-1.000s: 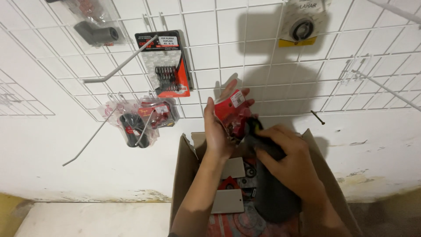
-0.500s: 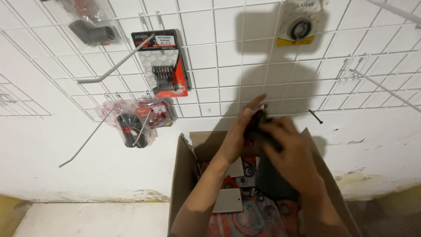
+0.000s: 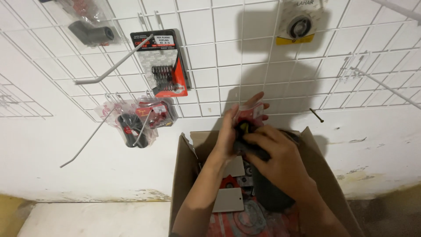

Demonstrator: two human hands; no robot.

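The white wire grid panel (image 3: 263, 57) covers the wall and carries several hung goods: a red-and-black blister card of springs (image 3: 164, 66), a clear bag with a dark elbow-shaped part (image 3: 90, 30), a yellow-backed pack holding a round bearing-like part (image 3: 299, 26), and bagged red-and-black parts (image 3: 140, 120) on a lower hook. Below it stands an open cardboard box (image 3: 186, 166) with more packaged parts inside.

Change noted: one second ago the left hand held a small red-and-clear packet up flat against the grid, apart from the right hand. Half a second ago both hands had drawn together, and they remain joined above the box. The work appears to have shifted from offering the packet to the panel to handling it between both hands.

The right hand (image 3: 280, 162) is curled, gripping a large black packaged part (image 3: 267, 193) whose lower end hangs into the box. The left hand (image 3: 232, 131) has its fingers partly extended upward, pinching the small packet (image 3: 247, 118) against the black part, just beneath the grid's lower edge.
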